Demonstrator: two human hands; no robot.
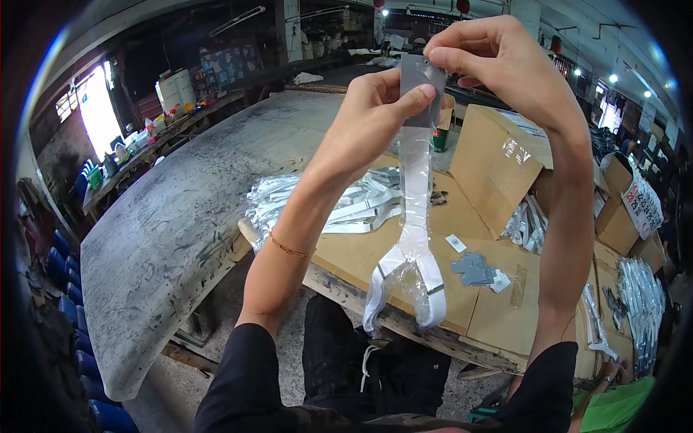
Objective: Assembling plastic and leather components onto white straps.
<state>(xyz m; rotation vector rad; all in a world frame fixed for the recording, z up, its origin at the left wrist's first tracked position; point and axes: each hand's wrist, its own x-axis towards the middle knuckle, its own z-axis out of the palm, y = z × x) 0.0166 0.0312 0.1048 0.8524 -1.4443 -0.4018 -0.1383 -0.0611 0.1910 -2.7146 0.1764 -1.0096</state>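
- Left hand [364, 123]: we're clamping the grey card [416, 70] between thumb and fingers, thumb flat on its front.
- Right hand [502, 58]: we're pinching the same card's top right corner, thumb against index finger, other fingers curled.
- Wrapped white strap [416, 187]: it's hanging from the card, forked end down, in front of the cardboard-covered tabletop [346, 265].
- Wrapped strap pile [369, 196] is lying behind; loose grey cards [473, 271] are sitting to the right.
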